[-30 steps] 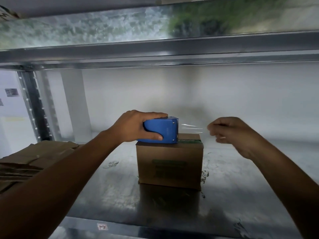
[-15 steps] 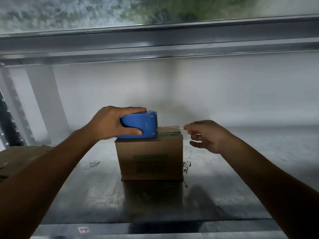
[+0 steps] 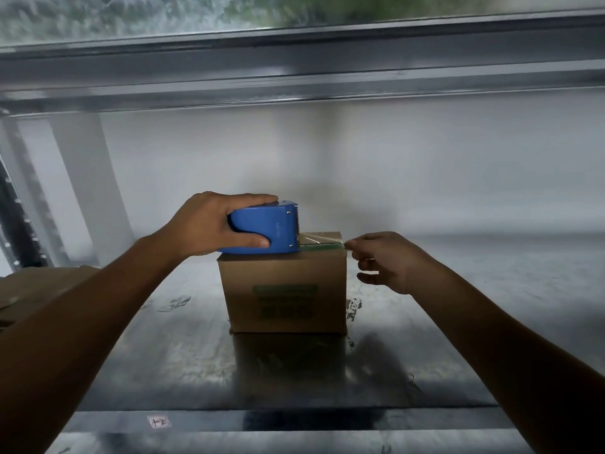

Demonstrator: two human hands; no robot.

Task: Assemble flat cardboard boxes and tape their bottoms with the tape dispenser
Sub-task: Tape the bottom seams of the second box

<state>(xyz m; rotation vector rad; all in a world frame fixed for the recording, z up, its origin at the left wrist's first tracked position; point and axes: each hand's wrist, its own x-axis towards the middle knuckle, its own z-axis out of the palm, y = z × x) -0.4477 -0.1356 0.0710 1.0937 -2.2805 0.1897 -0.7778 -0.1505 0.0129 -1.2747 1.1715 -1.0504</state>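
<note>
A brown cardboard box [image 3: 283, 290] stands on a metal shelf [image 3: 163, 355]. On top of the box, toward its left, my left hand [image 3: 209, 224] grips a blue tape dispenser [image 3: 265, 229], fingers [image 3: 252, 199] curled over it and thumb along its near side. Clear tape [image 3: 322, 238] runs from the dispenser across the box top to the right edge. There my right hand [image 3: 383, 260] pinches its end. Flat cardboard [image 3: 49, 283] lies well left of the box.

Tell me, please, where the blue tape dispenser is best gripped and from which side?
Grip the tape dispenser by its rounded rear, coming from the left, as the left hand does: its toothed cutter and the tape face right.
</note>
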